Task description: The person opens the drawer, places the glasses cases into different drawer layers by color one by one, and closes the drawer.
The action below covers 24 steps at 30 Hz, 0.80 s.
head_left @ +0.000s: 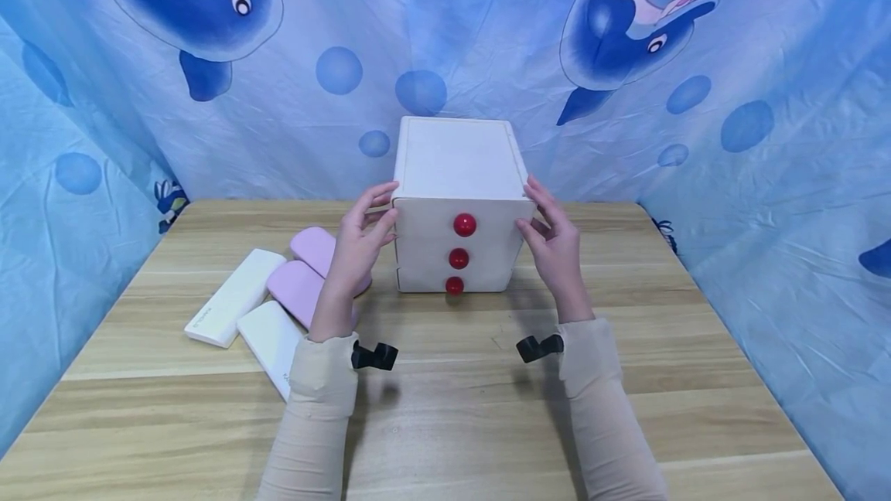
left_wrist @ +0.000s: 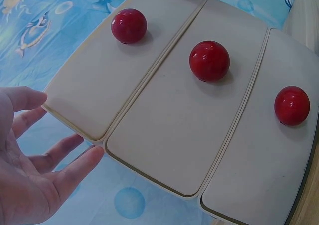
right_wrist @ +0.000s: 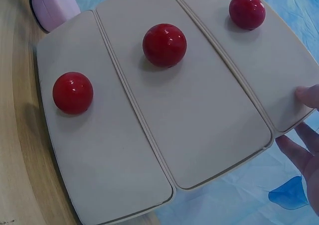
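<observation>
While gripped near both upper front corners, standing upright between the hands and straight ahead of the person: a white, box-shaped cabinet (head_left: 426, 246) with three stacked drawer fronts. Centred across those fronts, one above another, three glossy red ball-shaped knobs (left_wrist: 209, 60), all facing the person, none touched. Long axis of each front running crosswise, from one hand to the other; cabinet depth running away toward a blue dolphin-print curtain (head_left: 473, 37), true length hard to judge from foreshortening.

About the left edge, a bare left hand (head_left: 356, 246), thumb at the front edge, fingers spread along the side. About the right edge, a bare right hand (head_left: 557, 250), thumb on the top drawer front, fingers behind it along the side. Both lightly bent around the cabinet, about equally near; firmness of hold impossible to tell.

Between the drawer fronts, only thin seams. Beneath, a pale wood-grain tabletop (head_left: 452, 408), stretching toward the person between two beige sleeves (head_left: 320, 400). More room to the right than to the left. Near the left hand, two lavender, round-ended pieces (head_left: 298, 290), partly hidden by that arm, plus two white rectangular boxes (head_left: 237, 296), one partly behind the left sleeve. Gap between cabinet back and curtain not visible.
</observation>
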{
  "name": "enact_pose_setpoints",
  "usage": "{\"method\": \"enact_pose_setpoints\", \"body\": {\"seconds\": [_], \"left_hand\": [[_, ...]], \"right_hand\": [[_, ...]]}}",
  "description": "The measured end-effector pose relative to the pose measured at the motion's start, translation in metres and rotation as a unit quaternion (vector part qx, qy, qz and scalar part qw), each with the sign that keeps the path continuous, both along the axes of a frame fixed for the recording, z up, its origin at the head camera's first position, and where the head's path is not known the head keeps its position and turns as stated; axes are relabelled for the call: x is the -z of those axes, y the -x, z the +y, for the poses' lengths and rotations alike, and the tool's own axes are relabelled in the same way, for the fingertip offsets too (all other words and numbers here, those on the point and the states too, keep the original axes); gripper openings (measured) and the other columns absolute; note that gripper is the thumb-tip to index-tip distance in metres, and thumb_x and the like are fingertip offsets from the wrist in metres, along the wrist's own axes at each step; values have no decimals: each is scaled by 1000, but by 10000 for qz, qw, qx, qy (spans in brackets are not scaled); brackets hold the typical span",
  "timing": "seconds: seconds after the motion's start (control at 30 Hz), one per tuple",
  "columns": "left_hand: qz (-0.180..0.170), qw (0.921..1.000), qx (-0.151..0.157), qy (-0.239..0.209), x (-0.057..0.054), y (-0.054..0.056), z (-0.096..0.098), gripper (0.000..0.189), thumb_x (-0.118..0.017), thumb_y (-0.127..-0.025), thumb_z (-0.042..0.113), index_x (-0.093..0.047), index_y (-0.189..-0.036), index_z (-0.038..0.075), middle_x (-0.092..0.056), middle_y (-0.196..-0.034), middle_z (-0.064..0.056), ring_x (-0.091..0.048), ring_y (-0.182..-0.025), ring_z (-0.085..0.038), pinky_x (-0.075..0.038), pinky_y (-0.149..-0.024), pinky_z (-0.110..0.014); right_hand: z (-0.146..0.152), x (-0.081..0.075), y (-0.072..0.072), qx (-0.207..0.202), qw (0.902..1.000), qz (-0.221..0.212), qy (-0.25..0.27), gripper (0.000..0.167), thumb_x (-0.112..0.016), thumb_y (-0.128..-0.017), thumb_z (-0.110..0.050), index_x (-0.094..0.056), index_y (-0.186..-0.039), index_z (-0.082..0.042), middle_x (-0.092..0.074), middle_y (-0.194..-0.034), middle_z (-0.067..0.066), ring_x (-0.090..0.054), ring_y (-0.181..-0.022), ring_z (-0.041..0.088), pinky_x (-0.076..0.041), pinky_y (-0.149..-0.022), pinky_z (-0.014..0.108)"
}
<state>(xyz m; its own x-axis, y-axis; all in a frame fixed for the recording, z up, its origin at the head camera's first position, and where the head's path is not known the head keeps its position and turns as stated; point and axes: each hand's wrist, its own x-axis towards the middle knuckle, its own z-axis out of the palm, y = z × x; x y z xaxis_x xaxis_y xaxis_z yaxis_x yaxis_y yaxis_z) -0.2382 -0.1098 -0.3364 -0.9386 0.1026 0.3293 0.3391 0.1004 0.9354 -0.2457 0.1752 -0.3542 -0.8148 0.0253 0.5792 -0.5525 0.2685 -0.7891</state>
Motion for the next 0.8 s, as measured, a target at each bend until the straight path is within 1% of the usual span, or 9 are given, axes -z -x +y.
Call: {"method": "enact_pose_setpoints", "body": {"seconds": [0.07,0.13,0.2,0.3,0.4,0.5,0.67,0.8], "left_hand": [[4,10000,2,3,0,0,0,42,-53,-100,25,-49,-141,17,-44,-138,-15,-52,-121,-33,-52,-93,-55],[6,10000,-5,14,0,0,0,42,-53,-100,25,-49,-141,18,-44,-138,-15,-52,-121,-33,-52,-93,-55],[5,10000,-14,24,0,0,1,41,-53,-100,25,-49,-141,18,-45,-138,-15,-52,-120,-32,-52,-93,-55],[-4,10000,-32,41,-1,-1,1,41,-53,-100,24,-49,-141,18,-45,-138,-14,-53,-120,-31,-53,-93,-55],[-7,10000,-37,42,-1,-1,1,41,-53,-100,24,-49,-141,18,-45,-138,-14,-53,-120,-31,-53,-92,-54],[-14,10000,-42,37,-1,0,1,41,-53,-100,24,-49,-141,18,-45,-138,-14,-53,-120,-31,-53,-92,-54],[-43,10000,-71,30,0,0,2,41,-53,-100,24,-49,-141,18,-46,-137,-15,-53,-120,-31,-52,-93,-54],[-53,9999,-94,29,0,1,2,41,-53,-100,24,-49,-141,19,-45,-137,-14,-53,-120,-30,-52,-93,-53]], "right_hand": [[-1,0,-1,28,10000,56,-40,48,-63,-91,-2,-53,-138,-8,-44,-151,-2,-45,-137,19,-49,-102,29],[-3,-5,-5,51,10000,-11,-37,48,-62,-91,0,-52,-138,-6,-43,-152,0,-44,-138,20,-48,-103,32],[-4,-5,-6,65,10000,-58,2,49,-62,-91,0,-51,-139,-6,-43,-152,0,-43,-139,19,-48,-105,35],[-4,-3,-6,104,9999,-65,18,52,-63,-91,-1,-50,-140,-7,-42,-153,0,-42,-140,19,-47,-106,39],[-2,5,0,121,9999,99,47,53,-66,-90,-4,-50,-141,-10,-42,-153,-3,-42,-139,17,-47,-105,38],[-3,7,2,142,9998,145,78,54,-66,-89,-4,-50,-141,-9,-42,-153,-2,-42,-139,18,-47,-106,39],[-4,9,2,168,9998,131,59,54,-66,-89,-2,-50,-140,-8,-42,-153,-1,-42,-140,19,-47,-106,41],[-4,10,0,170,9998,99,-46,56,-67,-88,-1,-49,-141,-9,-40,-154,-4,-41,-140,18,-47,-105,42]]}}
